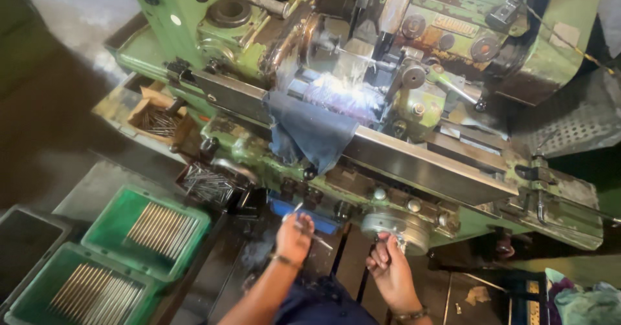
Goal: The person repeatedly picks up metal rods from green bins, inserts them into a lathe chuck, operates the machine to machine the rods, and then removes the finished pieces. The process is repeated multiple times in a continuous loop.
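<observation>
My left hand [294,236] is closed around a few thin metal rods [299,216], held below the front of a green machine [246,145]. My right hand [387,263] grips the lower edge of a round grey handwheel [394,227] on the machine's front. Above, a wet bright spot [352,79] glints where the tool meets the work. A dark blue cloth [312,131] hangs over the machine's long steel rail [414,160].
Two green crates [103,220] of long metal rods sit at lower left, with a dark bin [22,241] beside them. A brown tray [155,119] and a small box [208,184] hold more thin rods. A blue part [310,214] sits under the machine.
</observation>
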